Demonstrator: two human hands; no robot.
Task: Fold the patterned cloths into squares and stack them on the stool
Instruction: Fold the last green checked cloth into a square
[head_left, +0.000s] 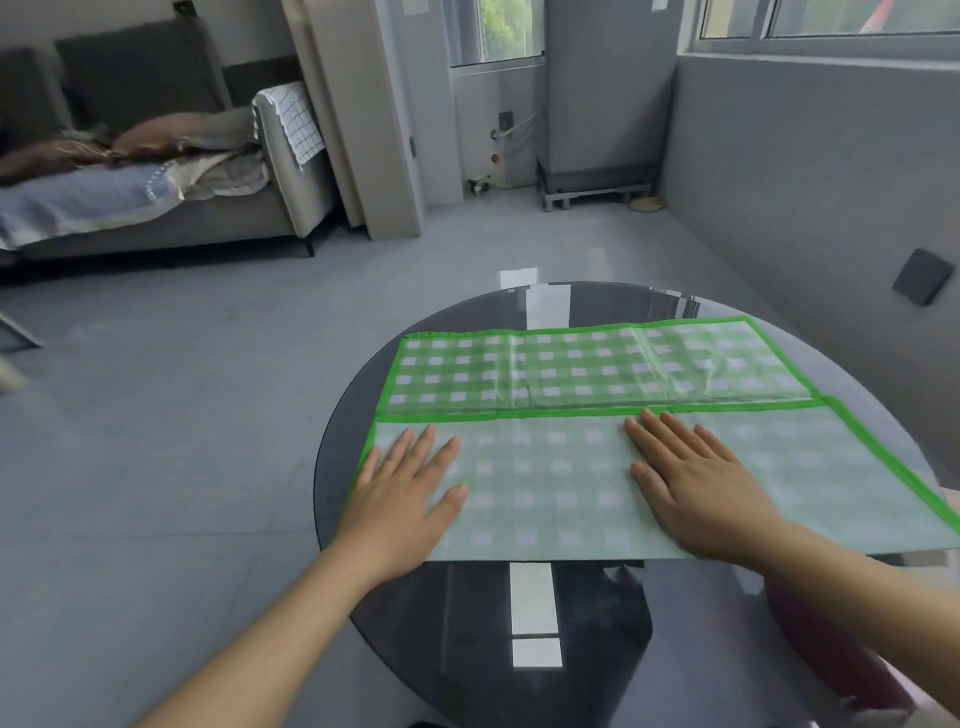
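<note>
I see the green checked cloth lying half folded on the round glass worktop, both my left hand and right hand pressing it with flat fingers, gripping nothing; it looks thin, light and slippery, so I would pinch its green-edged corners.

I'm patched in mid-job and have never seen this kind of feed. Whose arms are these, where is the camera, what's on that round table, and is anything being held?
There is no machine here: a person wears one wide-angle camera on the head, looking forward and down. The left hand and right hand lie flat, fingers straight, pressing on a green checked cloth with a bright green border. The cloth is spread on a round dark glass table, its near part folded over so the paler underside faces up. Nothing is gripped; both hands only press. A sofa stands behind, on the left.
</note>
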